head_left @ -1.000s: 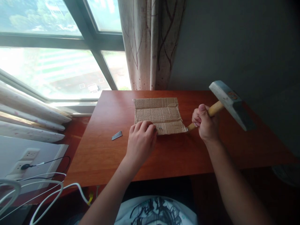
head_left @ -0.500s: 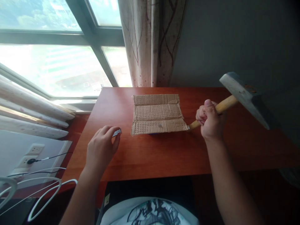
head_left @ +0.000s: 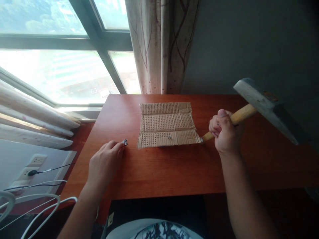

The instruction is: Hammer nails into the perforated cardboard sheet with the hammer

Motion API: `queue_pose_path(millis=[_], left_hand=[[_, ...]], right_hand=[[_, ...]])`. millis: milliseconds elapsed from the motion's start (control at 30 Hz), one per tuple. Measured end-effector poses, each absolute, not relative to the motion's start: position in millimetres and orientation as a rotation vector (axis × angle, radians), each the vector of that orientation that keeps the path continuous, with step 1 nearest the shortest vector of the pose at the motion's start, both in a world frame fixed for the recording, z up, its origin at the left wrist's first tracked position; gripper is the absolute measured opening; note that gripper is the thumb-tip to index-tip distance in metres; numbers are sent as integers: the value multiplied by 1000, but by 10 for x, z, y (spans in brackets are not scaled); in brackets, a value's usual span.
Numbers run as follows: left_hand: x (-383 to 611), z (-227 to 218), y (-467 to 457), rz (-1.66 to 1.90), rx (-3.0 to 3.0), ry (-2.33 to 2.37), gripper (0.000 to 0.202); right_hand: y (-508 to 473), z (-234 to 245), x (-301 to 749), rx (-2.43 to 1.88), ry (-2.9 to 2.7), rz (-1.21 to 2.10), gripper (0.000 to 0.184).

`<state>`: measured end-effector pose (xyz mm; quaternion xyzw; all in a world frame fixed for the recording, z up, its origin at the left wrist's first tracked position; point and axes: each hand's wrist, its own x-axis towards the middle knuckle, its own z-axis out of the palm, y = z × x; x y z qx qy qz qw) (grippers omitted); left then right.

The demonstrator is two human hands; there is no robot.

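Observation:
My right hand (head_left: 226, 132) is wrapped round the wooden handle of a hammer (head_left: 267, 106), raised over the right side of the table with its large metal head up and to the right. The handle's lower end shows beside the front right corner of a piece of cardboard (head_left: 166, 122) punched with rows of small holes. A few tiny metal pieces (head_left: 169, 137) are on the cardboard's front strip. To the left of it, my left hand (head_left: 106, 161) is closed, pinching several thin metal nails (head_left: 124, 142) that poke out past the fingertips.
The cardboard is on a reddish wooden table (head_left: 159, 176). A window (head_left: 62, 76) and curtains (head_left: 157, 49) stand behind and to the left, a dark wall (head_left: 249, 43) to the right. A wall socket (head_left: 32, 167) and white cables (head_left: 47, 212) are at the lower left.
My left hand has lowered slightly and turned palm down, still with the nails. My right hand and the hammer have shifted a little right and down.

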<state>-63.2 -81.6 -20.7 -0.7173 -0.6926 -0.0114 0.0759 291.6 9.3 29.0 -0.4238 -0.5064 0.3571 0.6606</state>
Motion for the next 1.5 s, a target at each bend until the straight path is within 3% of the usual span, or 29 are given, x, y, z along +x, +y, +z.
queue_pose_path(millis=[967,1100,1233,1367,1500], left_hand=[[-543,-228,-790,-169,-2254,-2006,26],[-504,-166,-813,-488,-2244,-2063,20],[-371,-26,-827,-1201,-2272,-2045,9],[-137,97,-779,-1825,-2265,-2004,14],[61,215,-658,-1906,-2283,-1977,14]], right_hand=[[94,264,2898,-945,-1145,788,57],[84,264,2894,-921,-1131,786,57],[83,257,2901,-917,-1128,785,58],[93,245,2898,-925,-1142,768,59],[102,242,2885,-937,-1144,775,59]])
